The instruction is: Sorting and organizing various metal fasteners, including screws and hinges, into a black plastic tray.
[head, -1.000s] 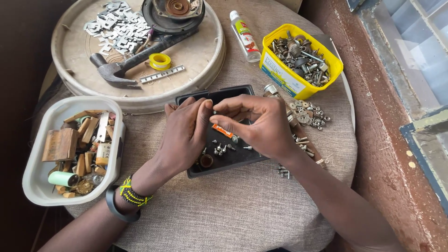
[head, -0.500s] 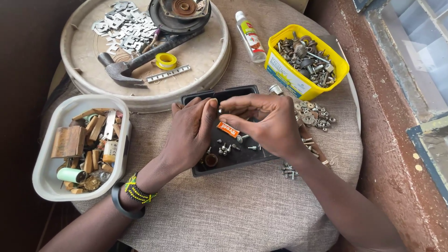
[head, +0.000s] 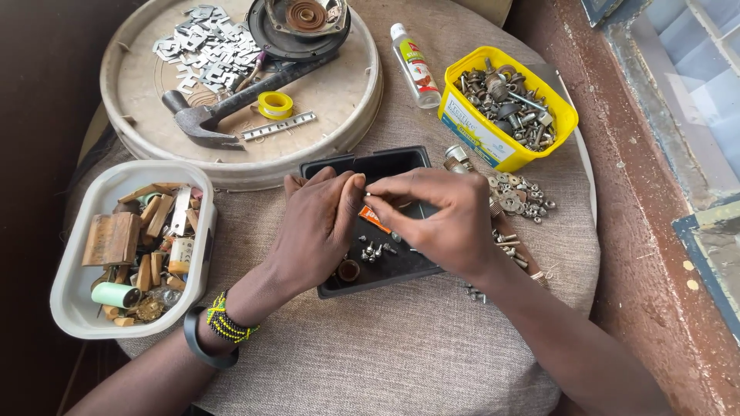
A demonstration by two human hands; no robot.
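Both hands meet at frame centre over a black tray [head: 401, 163] on the cloth-covered tabletop [head: 401, 347]. Right hand [head: 439, 219] has its grip closed, fingertips pinching a small screw [head: 368, 196] at the very tip, touching the left hand's [head: 316, 231] fingertips, which close against it. More loose screws [head: 378, 250] lie in the tray just below the grip.

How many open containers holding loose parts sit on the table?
3: white tub at left, black tray under the hands, yellow tub at upper right. The round tray behind is separate.
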